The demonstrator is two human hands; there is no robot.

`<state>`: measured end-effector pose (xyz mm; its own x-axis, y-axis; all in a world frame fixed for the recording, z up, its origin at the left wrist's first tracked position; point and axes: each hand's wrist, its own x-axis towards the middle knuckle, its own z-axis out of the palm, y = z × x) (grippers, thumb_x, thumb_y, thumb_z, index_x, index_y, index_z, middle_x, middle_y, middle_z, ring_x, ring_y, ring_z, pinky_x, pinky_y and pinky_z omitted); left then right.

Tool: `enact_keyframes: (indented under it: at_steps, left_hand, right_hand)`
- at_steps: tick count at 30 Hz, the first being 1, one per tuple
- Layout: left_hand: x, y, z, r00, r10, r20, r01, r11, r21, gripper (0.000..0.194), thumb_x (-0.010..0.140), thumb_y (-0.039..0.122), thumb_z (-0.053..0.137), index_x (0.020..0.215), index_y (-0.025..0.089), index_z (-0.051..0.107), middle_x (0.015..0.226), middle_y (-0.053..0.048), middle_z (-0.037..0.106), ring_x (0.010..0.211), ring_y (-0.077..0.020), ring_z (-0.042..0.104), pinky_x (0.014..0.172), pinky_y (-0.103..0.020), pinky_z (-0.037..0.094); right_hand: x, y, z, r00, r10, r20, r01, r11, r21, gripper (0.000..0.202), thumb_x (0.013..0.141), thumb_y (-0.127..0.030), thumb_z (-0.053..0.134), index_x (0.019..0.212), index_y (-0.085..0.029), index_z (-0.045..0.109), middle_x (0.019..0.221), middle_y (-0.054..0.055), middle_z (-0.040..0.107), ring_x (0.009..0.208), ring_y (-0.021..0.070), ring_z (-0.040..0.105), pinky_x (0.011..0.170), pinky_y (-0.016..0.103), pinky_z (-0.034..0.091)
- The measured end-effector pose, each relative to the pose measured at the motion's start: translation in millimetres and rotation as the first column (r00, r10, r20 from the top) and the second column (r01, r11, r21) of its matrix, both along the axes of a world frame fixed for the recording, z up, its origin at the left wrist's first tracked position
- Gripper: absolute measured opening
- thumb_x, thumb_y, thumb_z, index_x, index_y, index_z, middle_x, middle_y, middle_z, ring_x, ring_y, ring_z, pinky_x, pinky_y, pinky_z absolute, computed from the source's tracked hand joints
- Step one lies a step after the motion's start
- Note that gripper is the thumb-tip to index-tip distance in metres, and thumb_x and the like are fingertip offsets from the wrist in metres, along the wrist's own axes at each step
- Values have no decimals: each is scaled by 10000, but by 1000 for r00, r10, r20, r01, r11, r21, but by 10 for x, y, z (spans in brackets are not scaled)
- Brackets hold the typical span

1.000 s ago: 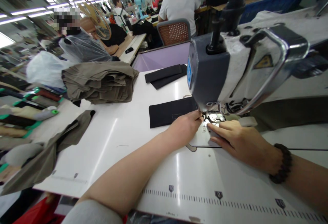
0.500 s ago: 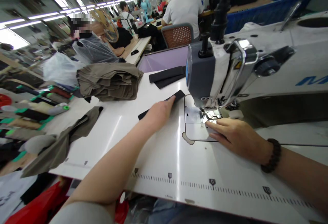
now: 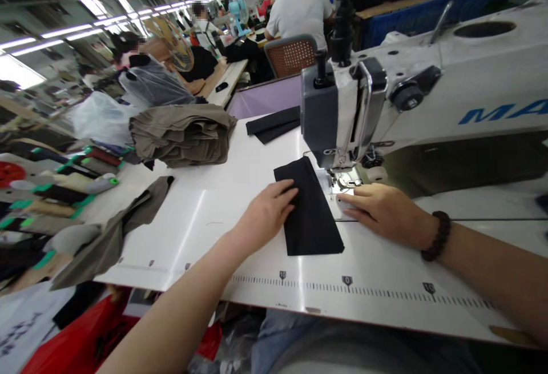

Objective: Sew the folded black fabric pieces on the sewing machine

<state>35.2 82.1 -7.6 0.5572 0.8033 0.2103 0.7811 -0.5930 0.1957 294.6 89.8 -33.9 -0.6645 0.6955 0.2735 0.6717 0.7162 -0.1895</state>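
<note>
My left hand (image 3: 268, 212) has its bent fingers on the left edge of a black fabric piece (image 3: 310, 220), holding it against the white machine table. The piece lies flat, wider at its near end, left of the presser foot (image 3: 347, 181). Close to that foot, my right hand (image 3: 385, 212) rests on the machine bed with fingers stretched forward and no cloth visible under them. The sewing machine (image 3: 428, 100) stands over the bed, its needle area lit.
Behind the fabric lie folded black strips (image 3: 276, 123). A stack of olive-brown cloth pieces (image 3: 180, 134) sits at back left, with a loose brown piece (image 3: 124, 225) nearer. Thread cones (image 3: 64, 191) line the left side. A co-worker (image 3: 297, 11) sits beyond the table.
My left hand has drawn the black fabric piece nearer and turned it, so its broad face now shows. My right hand stays by the presser foot. The view has shifted slightly.
</note>
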Motion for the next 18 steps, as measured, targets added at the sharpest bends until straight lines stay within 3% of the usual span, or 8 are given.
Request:
enact_keyframes:
  at_steps: [2,4,12,18]
  left_hand:
    - [124,-62,46,974,-186,-132,187,982,-8,283,883,238,468,1120,113,560,1238,-131,520,1138,-225,496,957,-388,436]
    - [212,-87,51,944,-261,-202,263,965,-20,357,887,337,464,1140,99,550,1243,-137,520,1141,-228,497,973,-375,419]
    - [120,-75,-112,938,-292,-188,281,956,-84,614,820,507,469,1244,63,439,1333,-191,412,1255,-275,370,1007,-426,364]
    - [162,47,-200,943,-302,-140,288,951,-110,666,796,512,495,1282,70,380,1369,-193,359,1292,-273,306,1038,-455,305]
  right_hand:
    - [3,-3,-1,1000,18,-7,-18,1000,-19,311,901,-308,384,1049,-169,619,749,45,600,703,161,531,637,289,379]
    - [7,-9,2,999,47,-13,-47,998,-34,316,905,-294,372,1068,-175,615,746,43,594,704,161,525,636,290,371]
    - [2,-31,13,987,159,32,-159,987,9,317,909,-328,364,1062,-233,625,680,25,535,641,147,452,607,288,314]
    - [19,-31,4,987,156,30,-157,987,30,323,911,-321,361,1047,-217,635,683,29,549,640,144,466,617,291,325]
